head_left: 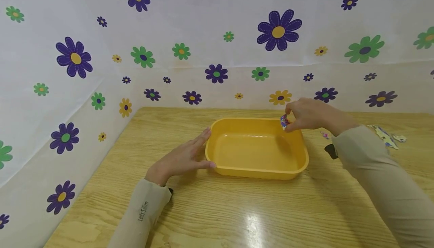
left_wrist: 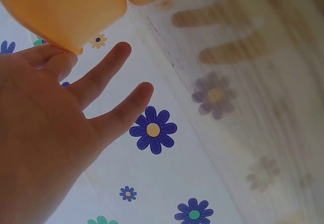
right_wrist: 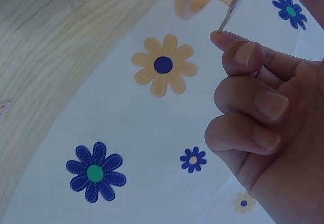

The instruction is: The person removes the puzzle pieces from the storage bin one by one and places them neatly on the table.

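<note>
A yellow plastic basin stands on the wooden table, with nothing in it. At its left end my left hand rests against the rim, fingers outstretched and thumb at the front corner. In the left wrist view, fingertips of the left hand touch the basin's rim. My right hand pinches a small flat colourful piece between thumb and fingers, over the basin's back right corner. Seen edge-on in the right wrist view, the thin piece sits at the fingertips of the right hand, whose other fingers curl in.
A small pink piece lies right of the basin. Farther right, beyond the right sleeve, are a long pale-and-blue flat piece and a smaller pale scrap. A white flower-print sheet hangs behind and left of the table.
</note>
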Demonstrator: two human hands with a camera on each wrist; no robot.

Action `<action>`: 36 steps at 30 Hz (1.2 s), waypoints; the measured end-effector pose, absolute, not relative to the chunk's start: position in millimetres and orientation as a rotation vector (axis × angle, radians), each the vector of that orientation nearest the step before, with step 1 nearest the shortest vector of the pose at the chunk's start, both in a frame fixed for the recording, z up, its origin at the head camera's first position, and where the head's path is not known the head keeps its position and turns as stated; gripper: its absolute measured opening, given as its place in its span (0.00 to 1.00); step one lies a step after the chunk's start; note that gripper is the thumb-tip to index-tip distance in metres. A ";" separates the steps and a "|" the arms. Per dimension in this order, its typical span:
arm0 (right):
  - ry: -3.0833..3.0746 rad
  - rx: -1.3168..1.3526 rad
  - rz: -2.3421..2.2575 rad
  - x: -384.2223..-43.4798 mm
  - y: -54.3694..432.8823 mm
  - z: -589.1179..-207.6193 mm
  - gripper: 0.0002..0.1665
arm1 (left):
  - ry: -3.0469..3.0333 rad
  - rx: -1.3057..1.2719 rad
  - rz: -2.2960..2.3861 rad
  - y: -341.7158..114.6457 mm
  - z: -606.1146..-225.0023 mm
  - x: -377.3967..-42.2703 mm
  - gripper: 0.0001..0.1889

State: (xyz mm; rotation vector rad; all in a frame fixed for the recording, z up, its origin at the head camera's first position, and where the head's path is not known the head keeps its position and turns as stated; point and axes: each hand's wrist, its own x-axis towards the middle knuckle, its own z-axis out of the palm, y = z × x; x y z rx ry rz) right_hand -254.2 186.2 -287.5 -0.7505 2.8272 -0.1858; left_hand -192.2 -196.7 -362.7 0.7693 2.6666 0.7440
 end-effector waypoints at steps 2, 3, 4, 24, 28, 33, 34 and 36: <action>2.832 -0.726 -0.191 -253.6 191.5 -287.7 0.33 | 2.666 0.769 0.751 -197.2 -362.9 -192.2 0.57; 2.835 -0.717 -0.188 -253.5 194.6 -288.1 0.33 | 2.664 0.770 0.755 -197.4 -362.9 -192.1 0.57; 2.841 -0.709 -0.186 -253.2 197.4 -288.2 0.33 | 2.664 0.772 0.758 -197.6 -362.8 -192.0 0.57; 2.921 -0.664 -0.230 -243.0 248.8 -300.4 0.33 | 2.662 0.762 0.765 -197.4 -362.2 -191.0 0.57; 2.949 -0.674 -0.245 -242.4 260.3 -304.5 0.32 | 2.661 0.756 0.760 -197.4 -362.4 -190.7 0.57; 2.960 -0.654 -0.250 -238.1 272.6 -307.6 0.33 | 2.657 0.748 0.765 -197.3 -362.2 -190.6 0.58; 2.961 -0.646 -0.247 -236.9 274.7 -308.2 0.33 | 2.657 0.753 0.767 -197.4 -362.2 -190.6 0.58; 2.960 -0.641 -0.238 -234.2 278.9 -309.3 0.33 | 2.655 0.754 0.764 -197.3 -361.8 -190.7 0.58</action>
